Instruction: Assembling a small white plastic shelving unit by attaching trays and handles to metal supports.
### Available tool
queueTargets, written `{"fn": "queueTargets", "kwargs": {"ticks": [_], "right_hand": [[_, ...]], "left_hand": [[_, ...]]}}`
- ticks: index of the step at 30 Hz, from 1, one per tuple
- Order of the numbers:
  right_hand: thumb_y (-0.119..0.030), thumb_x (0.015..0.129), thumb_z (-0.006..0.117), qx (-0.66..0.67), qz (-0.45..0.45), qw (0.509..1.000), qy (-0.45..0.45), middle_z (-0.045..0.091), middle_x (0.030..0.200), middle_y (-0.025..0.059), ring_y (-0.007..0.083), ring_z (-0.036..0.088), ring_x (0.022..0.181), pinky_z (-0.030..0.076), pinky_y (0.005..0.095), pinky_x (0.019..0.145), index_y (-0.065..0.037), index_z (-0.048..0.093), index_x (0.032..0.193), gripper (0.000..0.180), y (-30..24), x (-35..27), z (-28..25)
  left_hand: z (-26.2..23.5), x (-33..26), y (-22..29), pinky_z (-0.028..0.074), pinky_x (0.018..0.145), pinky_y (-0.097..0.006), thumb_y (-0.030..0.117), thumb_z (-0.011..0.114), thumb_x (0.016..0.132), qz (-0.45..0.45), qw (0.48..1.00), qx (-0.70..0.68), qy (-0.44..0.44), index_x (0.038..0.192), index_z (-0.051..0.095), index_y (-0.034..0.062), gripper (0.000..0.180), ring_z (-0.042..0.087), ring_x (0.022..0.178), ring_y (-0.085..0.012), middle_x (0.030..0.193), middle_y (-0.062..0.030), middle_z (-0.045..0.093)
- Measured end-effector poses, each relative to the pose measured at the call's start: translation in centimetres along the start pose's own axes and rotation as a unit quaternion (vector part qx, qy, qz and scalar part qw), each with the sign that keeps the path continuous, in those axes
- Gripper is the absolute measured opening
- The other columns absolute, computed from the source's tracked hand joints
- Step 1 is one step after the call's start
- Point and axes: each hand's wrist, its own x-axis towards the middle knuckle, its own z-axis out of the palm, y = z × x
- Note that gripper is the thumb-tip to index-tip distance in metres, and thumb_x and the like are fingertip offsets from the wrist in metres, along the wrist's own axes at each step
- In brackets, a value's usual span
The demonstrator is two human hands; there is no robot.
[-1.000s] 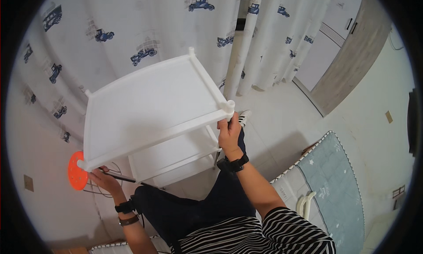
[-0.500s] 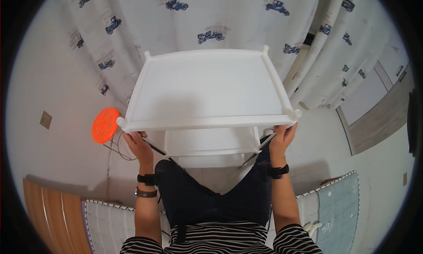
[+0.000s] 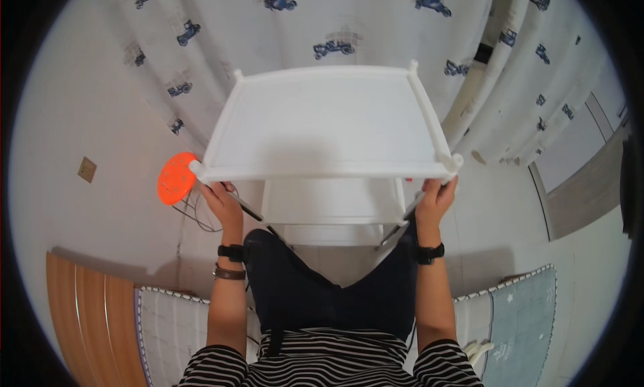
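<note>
A white plastic shelf rack (image 3: 325, 122) with a flat, rimmed top tray stands straight in front of me, with lower tiers showing under it. My left hand (image 3: 220, 198) grips the rack's near left corner from below. On the near right corner, my right hand (image 3: 436, 198) holds the post just under the tray. Each wrist wears a dark band, and my dark trouser legs lie between my arms.
A white curtain (image 3: 335, 25) printed with small blue cars hangs behind the rack. An orange round disc (image 3: 176, 178) with a cable sits by the left wall. A wall socket (image 3: 86, 169), a wooden board (image 3: 87, 313) and a blue-grey mat (image 3: 523, 320) lie around me.
The rack has swung from tilted at my left to square and centred before me. My hands stayed on its two near corners and spread apart.
</note>
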Motion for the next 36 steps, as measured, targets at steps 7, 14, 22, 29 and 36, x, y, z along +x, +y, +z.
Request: {"fn": "queueTargets", "kwargs": {"ticks": [7,14,22,29,36], "right_hand": [[-0.021,0.091,0.047,-0.039,-0.009,0.999,-0.037,0.052,0.06,0.0047,0.0125,0.049,0.051,0.038,0.0261,0.048,0.001,0.048,0.102,0.025,-0.2,0.8,-0.3],[-0.023,0.092,0.046,-0.023,-0.019,0.998,-0.052,0.056,0.064,0.0066,0.0123,0.05,0.052,0.039,0.0262,0.049,0.003,0.046,0.101,0.027,-0.2,1.5,-0.6],[-0.023,0.094,0.044,0.012,0.022,0.998,-0.054,0.05,0.071,0.0017,0.0068,0.045,0.06,0.038,0.0211,0.054,0.001,0.046,0.106,0.026,-0.6,0.9,-1.1],[-0.023,0.094,0.043,0.029,0.007,0.999,-0.017,0.052,0.077,0.0045,0.0092,0.048,0.06,0.04,0.0216,0.054,0.001,0.045,0.109,0.028,0.8,0.8,-0.7],[-0.025,0.095,0.041,0.004,0.02,0.999,0.036,0.052,0.078,0.0046,0.0108,0.048,0.061,0.041,0.0228,0.055,-0.003,0.045,0.104,0.025,1.7,0.2,-0.4]], "left_hand": [[-0.5,0.6,-0.2,0.038,0.059,-0.023,0.016,0.034,0.095,-0.013,0.999,0.017,-0.032,0.113,0.037,-0.0003,0.025,0.041,0.063,-0.0087,0.073,-0.0026,0.043],[-0.7,-0.6,0.9,0.038,0.058,-0.023,0.017,0.032,0.096,-0.012,0.997,0.067,-0.024,0.114,0.036,0.0002,0.026,0.042,0.063,-0.0087,0.074,-0.0026,0.044],[-0.6,-1.8,2.0,0.037,0.056,-0.022,0.018,0.032,0.096,0.0,0.998,0.065,-0.003,0.106,0.037,0.0028,0.019,0.042,0.061,-0.0091,0.075,-0.0034,0.045],[0.1,-1.7,1.6,0.036,0.054,-0.022,0.022,0.034,0.096,0.0,0.998,0.056,0.022,0.105,0.038,0.0035,0.021,0.042,0.06,-0.0087,0.072,-0.0018,0.044],[0.0,-1.6,0.3,0.034,0.053,-0.02,0.024,0.033,0.097,-0.009,0.997,0.042,0.064,0.102,0.041,0.003,0.023,0.04,0.061,-0.0064,0.076,-0.0021,0.045]]}}
